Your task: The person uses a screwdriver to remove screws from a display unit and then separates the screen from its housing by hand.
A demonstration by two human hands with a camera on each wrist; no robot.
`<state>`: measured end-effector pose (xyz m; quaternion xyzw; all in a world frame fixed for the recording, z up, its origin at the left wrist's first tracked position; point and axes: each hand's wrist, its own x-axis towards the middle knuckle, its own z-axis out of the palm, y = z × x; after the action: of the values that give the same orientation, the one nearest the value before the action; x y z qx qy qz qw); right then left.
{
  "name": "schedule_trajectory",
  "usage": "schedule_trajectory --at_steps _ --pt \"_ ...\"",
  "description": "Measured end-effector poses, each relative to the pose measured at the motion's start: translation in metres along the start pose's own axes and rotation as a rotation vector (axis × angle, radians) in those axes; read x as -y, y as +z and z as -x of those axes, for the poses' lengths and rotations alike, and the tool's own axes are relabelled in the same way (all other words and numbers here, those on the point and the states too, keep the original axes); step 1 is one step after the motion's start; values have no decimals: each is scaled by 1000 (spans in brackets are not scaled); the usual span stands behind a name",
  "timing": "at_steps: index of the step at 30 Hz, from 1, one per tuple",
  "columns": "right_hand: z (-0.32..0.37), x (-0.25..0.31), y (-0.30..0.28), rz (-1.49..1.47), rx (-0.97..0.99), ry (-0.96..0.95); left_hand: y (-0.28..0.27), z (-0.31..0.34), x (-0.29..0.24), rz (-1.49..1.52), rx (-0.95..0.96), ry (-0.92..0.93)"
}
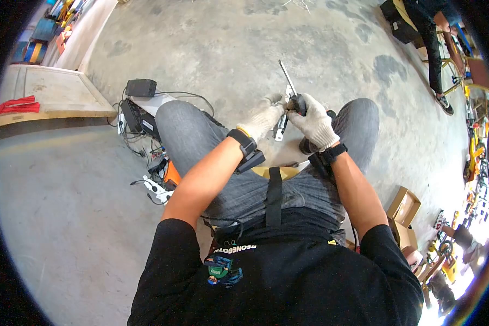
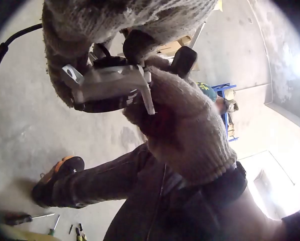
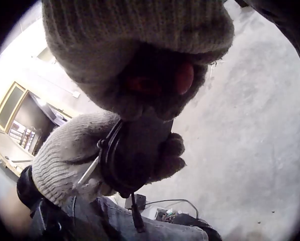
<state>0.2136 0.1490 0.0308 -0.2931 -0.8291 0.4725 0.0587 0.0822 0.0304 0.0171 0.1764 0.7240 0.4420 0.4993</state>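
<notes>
Left hand [image 1: 262,120], right hand [image 1: 316,124], both gloved, gripping perhaps a dark device [image 3: 135,150]

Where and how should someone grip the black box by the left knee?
From above, with fingers across its two long sides: the black box looks blocky, longer than wide, its top uncovered. That should also avoid the thin black cord at its right, beyond the left knee.

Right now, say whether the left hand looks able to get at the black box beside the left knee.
Probably yes: the black box looks uncovered, though the left hand would first have to ease its grip on the dark part and pass the left knee.
</notes>
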Motion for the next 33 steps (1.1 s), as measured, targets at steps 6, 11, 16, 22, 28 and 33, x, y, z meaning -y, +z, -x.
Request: schedule_trajectory --at_steps 6,11,16,22,28,33 --pt "-1 -6 4 17 -12 -41 3 5 -1 -56 -46 31" --pt "-1 -8 5 27 -12 -52 -1 2 -1 -143 3 -21" --pt "-1 2 1 90 25 66 -2 7 -9 -191 -1 -47" --pt "-1 -1 1 48 49 36 -9 -19 16 237 11 28" --pt "-2 -4 -2 -20 170 160 -33 -30 23 357 -48 76" --pt "-4 -12 -1 30 171 129 -38 -37 28 399 10 105"
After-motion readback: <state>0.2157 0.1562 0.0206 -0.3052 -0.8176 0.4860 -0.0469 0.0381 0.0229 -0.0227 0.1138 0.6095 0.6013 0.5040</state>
